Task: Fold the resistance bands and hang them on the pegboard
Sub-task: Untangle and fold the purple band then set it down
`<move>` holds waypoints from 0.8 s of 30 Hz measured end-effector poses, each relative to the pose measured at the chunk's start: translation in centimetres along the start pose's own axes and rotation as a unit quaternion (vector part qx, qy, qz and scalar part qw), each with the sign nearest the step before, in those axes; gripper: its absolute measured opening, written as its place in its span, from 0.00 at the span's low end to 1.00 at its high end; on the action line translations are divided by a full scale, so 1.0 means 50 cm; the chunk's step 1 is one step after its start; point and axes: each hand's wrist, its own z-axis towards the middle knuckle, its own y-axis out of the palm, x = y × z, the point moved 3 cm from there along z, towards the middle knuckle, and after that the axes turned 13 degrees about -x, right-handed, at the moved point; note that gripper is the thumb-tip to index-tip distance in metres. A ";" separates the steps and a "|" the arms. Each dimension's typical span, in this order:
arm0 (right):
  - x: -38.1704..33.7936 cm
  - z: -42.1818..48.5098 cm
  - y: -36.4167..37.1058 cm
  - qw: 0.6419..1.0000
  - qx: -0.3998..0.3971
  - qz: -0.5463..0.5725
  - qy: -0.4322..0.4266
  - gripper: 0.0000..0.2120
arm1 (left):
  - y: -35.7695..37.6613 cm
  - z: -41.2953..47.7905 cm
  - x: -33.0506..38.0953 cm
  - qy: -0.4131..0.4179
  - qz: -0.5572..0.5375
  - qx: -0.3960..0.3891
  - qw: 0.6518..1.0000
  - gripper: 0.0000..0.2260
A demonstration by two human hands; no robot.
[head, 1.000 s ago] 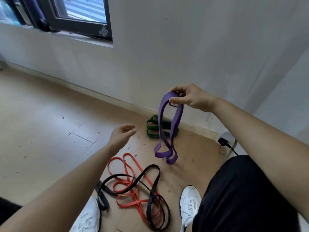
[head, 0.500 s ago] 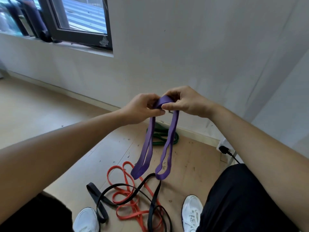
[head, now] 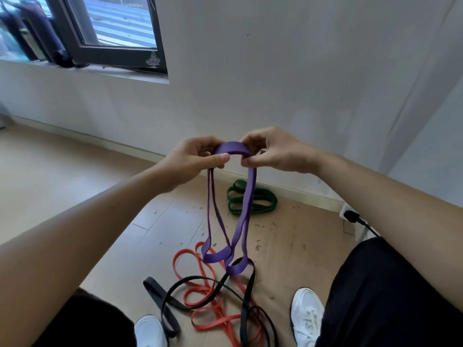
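Your fingers [head: 216, 158] are pinching the top bend of the purple band [head: 233, 149], left hand [head: 195, 156] and right hand [head: 274, 151] gripping it side by side, equally near, while its long doubled loops are hanging straight down above the red band [head: 205, 303] on the floor [head: 288, 246].

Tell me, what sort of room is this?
Likely a room at home used for exercise: a wooden floor, a window, and a green exercise band lying by the wall.

No text, label, brand or number can be read. A small pale sticker [head: 152, 62] on the window [head: 120, 21] pane's lower corner is too blurred to make out.
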 end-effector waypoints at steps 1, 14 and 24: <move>-0.010 0.000 -0.003 1.000 0.013 -0.002 -0.014 0.15 | -0.006 -0.004 -0.005 0.000 0.002 -0.003 1.000 0.19; -0.077 -0.011 -0.061 0.988 0.090 -0.076 -0.102 0.13 | 0.023 0.005 0.007 0.044 -0.072 0.024 0.996 0.17; -0.067 -0.018 -0.075 0.972 0.134 0.094 -0.167 0.09 | 0.087 0.041 0.007 0.060 -0.110 -0.009 0.992 0.21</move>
